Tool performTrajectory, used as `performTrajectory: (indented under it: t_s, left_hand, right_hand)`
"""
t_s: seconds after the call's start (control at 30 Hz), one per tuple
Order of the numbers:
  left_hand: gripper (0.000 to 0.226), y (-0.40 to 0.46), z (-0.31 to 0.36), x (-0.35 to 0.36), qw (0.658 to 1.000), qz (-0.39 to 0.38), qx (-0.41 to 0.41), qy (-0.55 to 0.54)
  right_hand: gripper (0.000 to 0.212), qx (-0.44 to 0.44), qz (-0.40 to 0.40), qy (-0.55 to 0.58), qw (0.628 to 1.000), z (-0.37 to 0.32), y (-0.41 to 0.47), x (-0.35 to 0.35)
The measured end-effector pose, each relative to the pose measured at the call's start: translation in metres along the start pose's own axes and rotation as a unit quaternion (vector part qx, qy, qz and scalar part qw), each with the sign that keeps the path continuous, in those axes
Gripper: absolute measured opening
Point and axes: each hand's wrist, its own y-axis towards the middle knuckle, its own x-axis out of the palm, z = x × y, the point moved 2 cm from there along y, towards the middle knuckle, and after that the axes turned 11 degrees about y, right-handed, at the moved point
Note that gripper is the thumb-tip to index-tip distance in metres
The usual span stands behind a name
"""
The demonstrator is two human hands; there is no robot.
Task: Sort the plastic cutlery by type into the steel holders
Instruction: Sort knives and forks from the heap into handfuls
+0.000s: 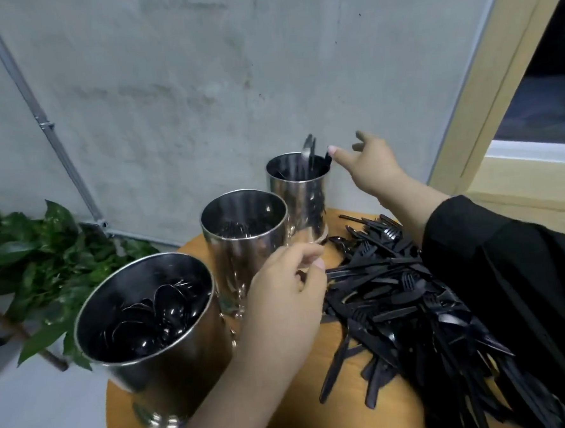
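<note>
Right hand point(369, 164) reaches out over the far side of the table, its fingers spread and straight, gripping nothing, with the index fingertip point(333, 151) just at the rim of the far steel holder point(298, 193). A few black pieces stand upright in that holder, their tops poking above the rim right beside the fingertip, so it looks as if a piece has just been let go there, though I can only judge that from the loose fingers. Left hand point(289, 296) sits nearer the person, on the near side of the far holder and just beside the middle holder point(243, 236); its fingers are curled in, thumb against forefinger, but whether something is pinched between them I cannot tell. Nearest of all, well this side of the far holder, the near holder point(149, 324) is filled with spoons. The pile of black plastic cutlery point(388, 293) lies on the round wooden table point(318, 393) to the right of the holders, below and behind the outstretched right hand, most handles running roughly toward the holders. For the next pick the right hand would have to draw back and down to it; the left hand, whose fingertips nearly touch the pile's edge, is much the closer.
</note>
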Motion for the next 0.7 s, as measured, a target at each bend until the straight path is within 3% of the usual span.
performTrajectory:
  t_s: [0.13, 0.2, 0.27, 0.5, 0.7]
  left_hand:
    - [0.027, -0.056, -0.029, 0.046, 0.989, -0.132, -0.023, 0.06]
    - [0.053, -0.085, -0.039, 0.069, 0.957, -0.235, 0.005, 0.17]
    - [0.079, -0.104, -0.043, 0.087, 0.916, -0.28, 0.042, 0.284]
    - [0.111, -0.137, -0.01, 0.128, 0.889, -0.272, 0.111, 0.351]
    - [0.097, -0.155, 0.019, 0.157, 0.906, -0.225, 0.113, 0.341]
  right_hand:
    - [0.044, -0.059, -0.009, -0.052, 0.997, 0.043, -0.103, -0.058]
    - [0.03, -0.072, -0.021, -0.083, 0.994, 0.075, -0.172, -0.095]
    - [0.026, -0.068, -0.018, -0.123, 0.99, 0.104, -0.243, -0.131]
    - [0.062, -0.021, -0.002, -0.193, 0.981, 0.164, -0.401, -0.177]
    - [0.058, -0.018, 0.011, -0.164, 0.986, 0.174, -0.41, -0.178]
